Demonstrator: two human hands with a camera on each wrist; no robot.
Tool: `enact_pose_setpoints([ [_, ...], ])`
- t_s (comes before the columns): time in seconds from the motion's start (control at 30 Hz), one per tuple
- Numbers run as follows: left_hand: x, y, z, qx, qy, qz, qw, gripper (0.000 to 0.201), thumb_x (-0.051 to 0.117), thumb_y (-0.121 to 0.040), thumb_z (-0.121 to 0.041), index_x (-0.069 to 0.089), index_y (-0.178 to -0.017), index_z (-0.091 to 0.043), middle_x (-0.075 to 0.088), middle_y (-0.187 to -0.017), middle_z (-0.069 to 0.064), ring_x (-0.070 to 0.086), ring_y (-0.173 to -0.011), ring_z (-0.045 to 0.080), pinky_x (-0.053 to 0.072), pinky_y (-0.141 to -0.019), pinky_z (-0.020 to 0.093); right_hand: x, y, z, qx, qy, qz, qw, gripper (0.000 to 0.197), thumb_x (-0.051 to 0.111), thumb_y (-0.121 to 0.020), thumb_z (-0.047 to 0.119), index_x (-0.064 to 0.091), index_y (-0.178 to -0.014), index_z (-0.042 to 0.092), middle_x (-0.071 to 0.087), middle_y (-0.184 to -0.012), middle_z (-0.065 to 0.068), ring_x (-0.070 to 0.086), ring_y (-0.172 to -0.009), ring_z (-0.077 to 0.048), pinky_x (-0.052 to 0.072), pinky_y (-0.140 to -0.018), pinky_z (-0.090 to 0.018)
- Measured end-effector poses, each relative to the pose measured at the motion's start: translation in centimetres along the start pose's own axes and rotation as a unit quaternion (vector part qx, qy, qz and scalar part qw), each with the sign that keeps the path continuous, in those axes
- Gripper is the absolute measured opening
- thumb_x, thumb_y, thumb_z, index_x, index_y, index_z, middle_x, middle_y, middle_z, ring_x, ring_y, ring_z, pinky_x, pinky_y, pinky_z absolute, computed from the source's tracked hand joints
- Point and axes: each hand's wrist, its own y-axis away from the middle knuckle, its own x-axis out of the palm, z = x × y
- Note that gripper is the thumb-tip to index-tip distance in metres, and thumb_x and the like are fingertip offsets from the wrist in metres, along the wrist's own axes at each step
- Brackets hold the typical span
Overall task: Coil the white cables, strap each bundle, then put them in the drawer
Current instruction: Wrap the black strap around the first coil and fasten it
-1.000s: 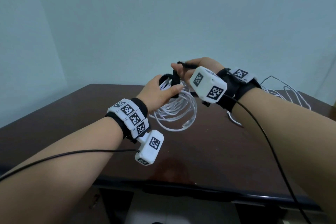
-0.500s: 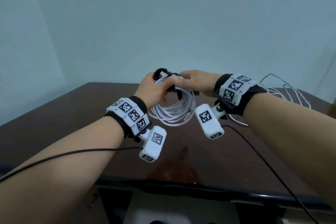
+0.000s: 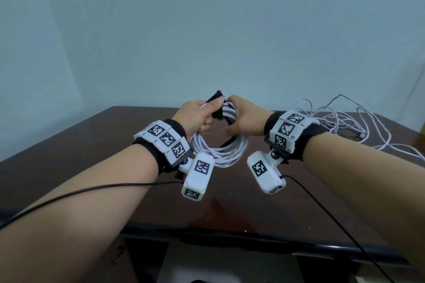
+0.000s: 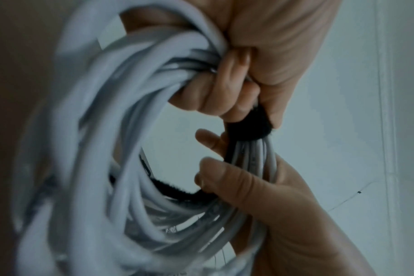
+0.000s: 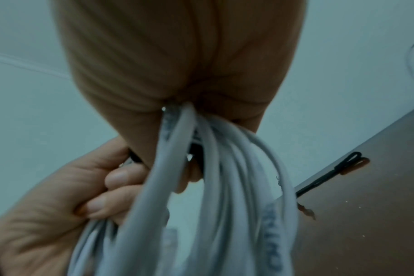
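Note:
A coil of white cable (image 3: 220, 153) hangs in the air between both hands, above the dark brown table (image 3: 115, 145). A black strap (image 3: 216, 96) wraps the top of the coil (image 4: 130, 130). My left hand (image 3: 210, 111) grips the coil's top, thumb pressing the strap's end (image 4: 248, 127) against it. My right hand (image 3: 231, 122) closes round the same bundle (image 5: 201, 168) from the right. In the left wrist view, the right hand's thumb (image 4: 225, 173) lies on the strap's loose tail (image 4: 177, 188). More white cable (image 3: 345, 122) lies loose at the table's back right.
A thin black tie (image 5: 331, 175) lies on the table (image 5: 366, 233) beside the loose cable. The table's front edge (image 3: 230, 239) runs below my forearms, with cabinet fronts (image 3: 142, 259) under it. A pale wall (image 3: 207, 30) stands behind.
The right hand, which held the strap's end up above the coil, has come down and closed round the bundle. The left thumb now presses the strap. Both hands and the coil rose slightly.

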Motion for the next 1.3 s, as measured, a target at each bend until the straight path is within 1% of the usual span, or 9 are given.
enact_pose_setpoints([
  [0.2,-0.1,-0.4,0.3,0.004,-0.003,-0.049,0.999,0.026,0.063,-0.09,-0.029,0.053,-0.085,-0.006,0.037,-0.04,-0.005,0.026,-0.03,0.007,0.02,-0.032,0.015,0.2,0.0,-0.5,0.023,-0.05,-0.023,0.998,0.071,0.071,-0.075,-0.001,0.023,-0.127,0.007,0.054,-0.082,0.0,0.053,-0.066,-0.012,0.046,-0.056,-0.019],
  [0.33,-0.6,-1.1,0.4,-0.013,0.004,-0.111,0.994,0.031,0.066,-0.088,-0.031,0.05,-0.074,-0.008,0.038,-0.036,-0.006,0.026,-0.029,0.007,0.021,-0.033,0.014,0.6,0.3,-0.7,0.038,-0.019,-0.025,0.999,0.093,0.08,-0.068,0.01,0.017,-0.138,0.011,0.038,-0.126,-0.006,0.047,-0.11,-0.021,0.046,-0.091,-0.033],
  [0.47,-1.4,-1.7,0.2,-0.025,0.029,-0.184,0.982,0.038,0.068,-0.086,-0.03,0.043,-0.063,-0.013,0.038,-0.035,-0.005,0.026,-0.028,0.009,0.02,-0.036,0.014,0.8,1.0,0.3,-0.036,0.112,-0.213,0.97,0.052,0.074,-0.072,0.027,0.05,-0.117,0.014,0.051,-0.114,-0.003,0.045,-0.106,-0.019,0.042,-0.091,-0.031],
  [0.57,-1.3,-1.8,0.0,-0.026,0.038,-0.209,0.977,0.04,0.068,-0.085,-0.029,0.042,-0.059,-0.012,0.037,-0.034,-0.004,0.026,-0.027,0.009,0.019,-0.037,0.014,0.9,1.0,1.6,-0.051,0.135,-0.144,0.979,0.017,0.064,-0.084,0.027,0.068,-0.092,0.013,0.065,-0.091,0.0,0.056,-0.085,-0.015,0.046,-0.078,-0.027],
  [0.67,-0.8,-1.9,0.0,-0.032,0.028,-0.218,0.975,0.041,0.069,-0.084,-0.032,0.043,-0.059,-0.012,0.039,-0.034,-0.004,0.028,-0.028,0.01,0.021,-0.038,0.016,1.8,0.1,2.3,0.017,0.233,-0.059,0.971,0.026,0.059,-0.088,0.029,0.066,-0.087,0.004,0.063,-0.08,-0.007,0.058,-0.077,-0.023,0.045,-0.064,-0.027],
  [0.77,0.0,-1.8,0.1,-0.05,0.03,-0.213,0.975,0.039,0.069,-0.084,-0.033,0.047,-0.062,-0.01,0.042,-0.033,-0.005,0.03,-0.027,0.009,0.024,-0.037,0.015,2.3,-1.0,2.5,0.09,0.239,-0.025,0.967,0.026,0.055,-0.09,0.032,0.053,-0.072,0.012,0.052,-0.067,-0.002,0.053,-0.068,-0.02,0.039,-0.055,-0.026],
  [0.97,1.3,-1.6,-0.2,-0.087,0.08,-0.208,0.971,0.038,0.067,-0.086,-0.033,0.048,-0.063,-0.01,0.042,-0.033,-0.005,0.029,-0.026,0.008,0.025,-0.034,0.012,2.6,-1.2,2.7,0.165,0.236,-0.144,0.947,0.025,0.046,-0.089,0.031,0.052,-0.067,0.019,0.055,-0.065,0.003,0.049,-0.054,-0.012,0.036,-0.055,-0.024],
  [1.17,1.1,-1.8,-0.4,-0.073,0.092,-0.227,0.967,0.04,0.067,-0.085,-0.034,0.046,-0.06,-0.011,0.04,-0.034,-0.004,0.029,-0.026,0.01,0.024,-0.036,0.013,2.9,-0.9,1.7,0.084,0.192,-0.161,0.965,0.027,0.045,-0.09,0.038,0.065,-0.086,0.019,0.06,-0.075,0.001,0.058,-0.069,-0.02,0.042,-0.063,-0.028],
  [1.3,-0.5,-2.0,-0.2,-0.013,-0.02,-0.274,0.961,0.043,0.07,-0.068,-0.047,0.049,-0.055,-0.012,0.045,-0.042,0.002,0.035,-0.036,0.019,0.029,-0.046,0.025,2.7,-0.7,1.4,-0.05,0.169,-0.146,0.973,0.012,0.045,-0.088,0.026,0.051,-0.08,0.021,0.046,-0.085,-0.001,0.049,-0.084,-0.026,0.04,-0.075,-0.037],
])
